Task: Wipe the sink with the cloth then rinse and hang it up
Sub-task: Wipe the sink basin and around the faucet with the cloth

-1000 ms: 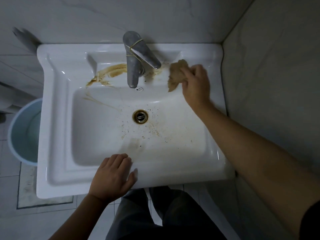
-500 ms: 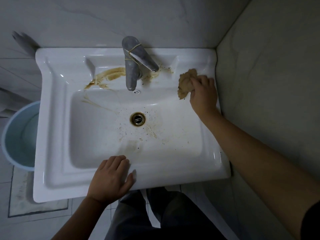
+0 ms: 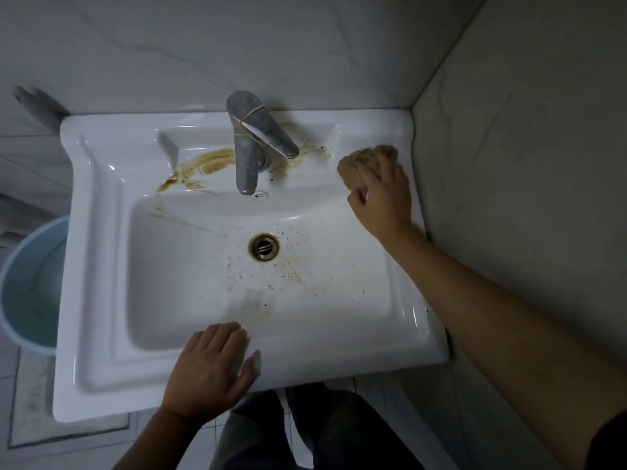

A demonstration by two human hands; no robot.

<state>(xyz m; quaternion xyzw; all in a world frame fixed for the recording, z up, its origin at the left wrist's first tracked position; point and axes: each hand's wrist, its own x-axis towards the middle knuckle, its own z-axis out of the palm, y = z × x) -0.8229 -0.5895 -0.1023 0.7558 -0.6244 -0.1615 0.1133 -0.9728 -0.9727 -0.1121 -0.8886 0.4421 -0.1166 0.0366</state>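
A white ceramic sink (image 3: 101, 252) fills the middle of the view, with brown smears on its back ledge beside the metal faucet (image 3: 249, 144) and specks around the brass drain (image 3: 264, 247). My right hand (image 3: 383, 195) grips a bunched tan cloth (image 3: 354, 164) and presses it onto the sink's back right ledge, near the wall. My left hand (image 3: 212, 371) rests flat on the front rim, fingers relaxed and reaching over the basin's edge.
A light blue bucket (image 3: 30, 286) stands on the floor left of the sink. Tiled walls close in behind and on the right. My legs in dark trousers (image 3: 305, 432) are below the front rim. A floor mat (image 3: 37, 418) lies lower left.
My right hand has slid the cloth rightward along the back ledge, away from the faucet toward the right wall. My left hand has stayed on the front rim.
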